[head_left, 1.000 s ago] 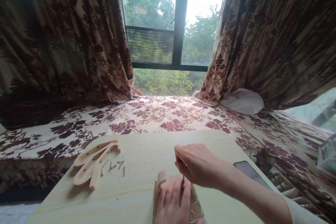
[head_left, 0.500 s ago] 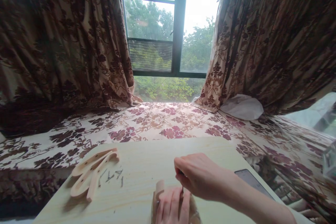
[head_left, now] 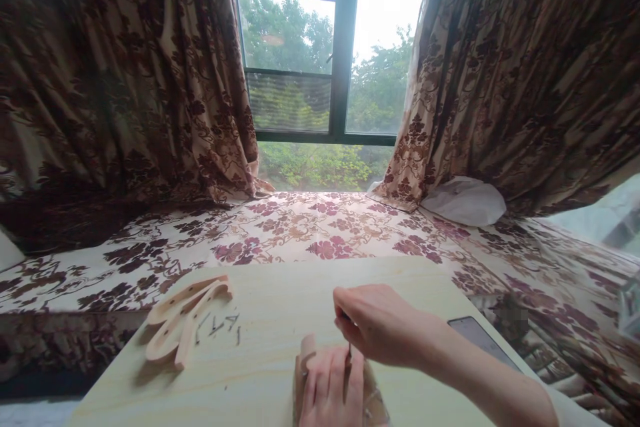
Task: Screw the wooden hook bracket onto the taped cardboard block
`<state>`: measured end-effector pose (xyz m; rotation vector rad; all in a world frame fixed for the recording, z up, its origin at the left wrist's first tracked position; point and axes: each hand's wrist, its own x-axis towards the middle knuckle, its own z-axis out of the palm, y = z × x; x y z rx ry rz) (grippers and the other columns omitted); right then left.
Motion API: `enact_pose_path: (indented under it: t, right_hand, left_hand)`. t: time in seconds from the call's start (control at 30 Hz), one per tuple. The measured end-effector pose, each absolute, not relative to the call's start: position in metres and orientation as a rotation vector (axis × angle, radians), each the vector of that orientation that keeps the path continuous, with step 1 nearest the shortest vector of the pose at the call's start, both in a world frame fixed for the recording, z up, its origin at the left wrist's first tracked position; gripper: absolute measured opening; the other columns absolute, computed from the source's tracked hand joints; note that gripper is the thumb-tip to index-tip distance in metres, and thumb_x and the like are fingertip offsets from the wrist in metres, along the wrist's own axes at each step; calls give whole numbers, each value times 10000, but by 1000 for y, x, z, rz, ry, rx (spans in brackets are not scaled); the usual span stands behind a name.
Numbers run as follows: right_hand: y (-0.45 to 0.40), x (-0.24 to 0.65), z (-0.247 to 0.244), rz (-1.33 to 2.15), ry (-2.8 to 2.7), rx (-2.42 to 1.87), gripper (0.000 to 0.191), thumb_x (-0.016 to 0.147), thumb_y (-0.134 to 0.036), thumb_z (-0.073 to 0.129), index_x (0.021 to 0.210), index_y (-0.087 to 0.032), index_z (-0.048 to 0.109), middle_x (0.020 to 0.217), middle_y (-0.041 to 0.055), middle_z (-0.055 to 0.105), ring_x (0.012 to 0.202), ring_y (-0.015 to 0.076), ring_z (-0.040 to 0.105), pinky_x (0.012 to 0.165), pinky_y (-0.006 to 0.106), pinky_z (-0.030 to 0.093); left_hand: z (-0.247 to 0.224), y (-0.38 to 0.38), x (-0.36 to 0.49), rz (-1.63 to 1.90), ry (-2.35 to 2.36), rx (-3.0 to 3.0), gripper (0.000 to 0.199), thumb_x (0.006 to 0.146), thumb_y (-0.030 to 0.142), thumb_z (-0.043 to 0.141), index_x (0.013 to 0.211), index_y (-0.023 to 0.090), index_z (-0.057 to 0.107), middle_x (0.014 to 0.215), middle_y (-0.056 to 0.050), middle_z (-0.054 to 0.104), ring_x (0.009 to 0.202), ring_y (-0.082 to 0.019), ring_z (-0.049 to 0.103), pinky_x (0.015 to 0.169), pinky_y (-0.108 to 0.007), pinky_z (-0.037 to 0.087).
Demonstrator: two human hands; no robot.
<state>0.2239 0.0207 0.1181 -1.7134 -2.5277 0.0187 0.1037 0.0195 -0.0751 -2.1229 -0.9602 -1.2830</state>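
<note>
My right hand (head_left: 370,323) is closed around the handle of a thin dark tool, mostly hidden in the fist. The tool's shaft (head_left: 349,351) points down between the fingers of my left hand (head_left: 333,387). That left hand presses on a brown piece (head_left: 375,400) at the table's near edge, its fingers laid over it. A pale curved wooden part (head_left: 308,349) sticks out past the left fingertips. Further left, curved wooden pieces with holes (head_left: 183,320) lie together, with several screws (head_left: 217,327) beside them.
A phone (head_left: 483,342) lies at the right side of the pale wooden table (head_left: 260,293). Behind it is a ledge with flowered cloth (head_left: 300,227), a white plastic bag (head_left: 465,201), curtains and a window.
The view has shifted slightly, so the table and its items appear a little higher and to the right. Both hands keep nearly the same place and hold.
</note>
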Motion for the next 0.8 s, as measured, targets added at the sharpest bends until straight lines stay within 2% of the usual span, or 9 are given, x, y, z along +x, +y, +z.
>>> enact_pose_path:
  t: [0.1,0.23,0.5,0.8]
  right_hand:
    - [21,225,120,6,-2530,-1717,137,882,-219,403,803,-177,507,754,59,691,595,138,565,493,276,211]
    - [22,226,119,25,-2523,-1747,129,882,-222,405,822,-176,509,765,63,697,603,141,576,498,276,216]
    - [26,227,113,-37,-2417,-1869,153,892,-230,400,886,-165,538,772,69,704,621,159,608,506,288,213]
    - [25,227,127,59,-2560,-1790,98,869,-255,501,846,-181,560,822,50,710,708,168,635,534,274,245]
  left_hand:
    - [-59,20,82,-900,-785,-2336,557,724,491,536,1202,205,550,1124,-48,639,1018,-232,558,891,-357,365]
    - [-49,20,74,-788,-805,-2425,680,688,512,581,1281,190,495,1196,-48,614,1076,-227,543,928,-359,343]
    - [-51,16,73,-805,-809,-2476,733,688,482,600,1339,187,436,1263,-67,572,1143,-245,515,965,-380,336]
    - [-46,10,73,-803,-852,-2492,723,695,431,605,1347,178,421,1298,-68,550,1177,-253,496,980,-391,359]
